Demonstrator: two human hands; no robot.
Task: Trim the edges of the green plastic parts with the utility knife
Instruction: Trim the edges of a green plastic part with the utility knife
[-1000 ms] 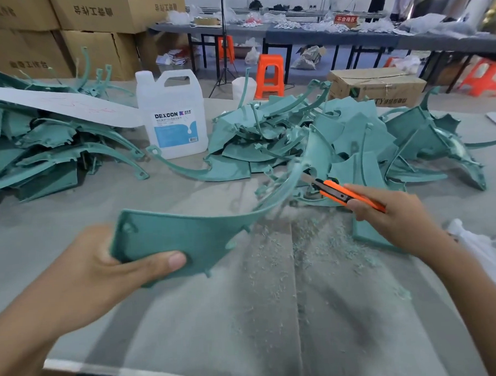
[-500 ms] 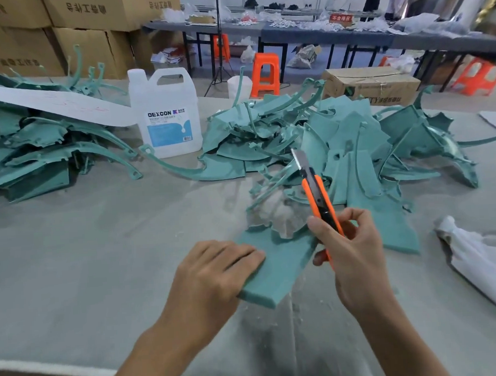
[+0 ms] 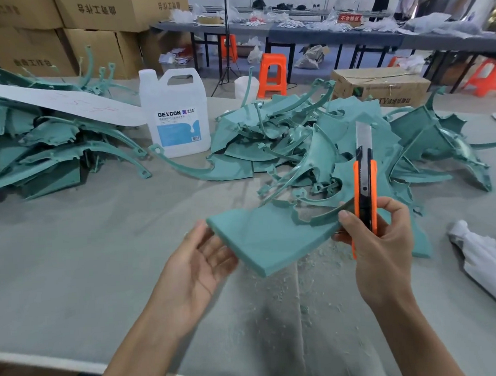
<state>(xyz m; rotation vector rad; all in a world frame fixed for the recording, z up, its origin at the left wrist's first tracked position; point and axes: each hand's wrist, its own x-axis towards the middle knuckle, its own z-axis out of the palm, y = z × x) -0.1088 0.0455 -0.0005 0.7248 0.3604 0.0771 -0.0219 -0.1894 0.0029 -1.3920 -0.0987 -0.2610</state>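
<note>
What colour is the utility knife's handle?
Orange with black centre: plastic utility knife, head view.

Pile of green parts (image 3: 38, 158): cut by left edge.
White cloth (image 3: 486, 264): runs off right edge.
Left hand (image 3: 199, 265): fingertips hidden beneath held green part (image 3: 272, 238).
Utility knife (image 3: 365, 181): lower handle hidden in right hand (image 3: 379, 250).
Jug (image 3: 177, 114): small print illegible.

We see a flat green plastic part (image 3: 272, 241) with a jagged curved arm, raised and tilted. The orange utility knife (image 3: 365, 193) stands upright at its right edge, blade out; other green parts (image 3: 267, 149) lie heaped behind.
</note>
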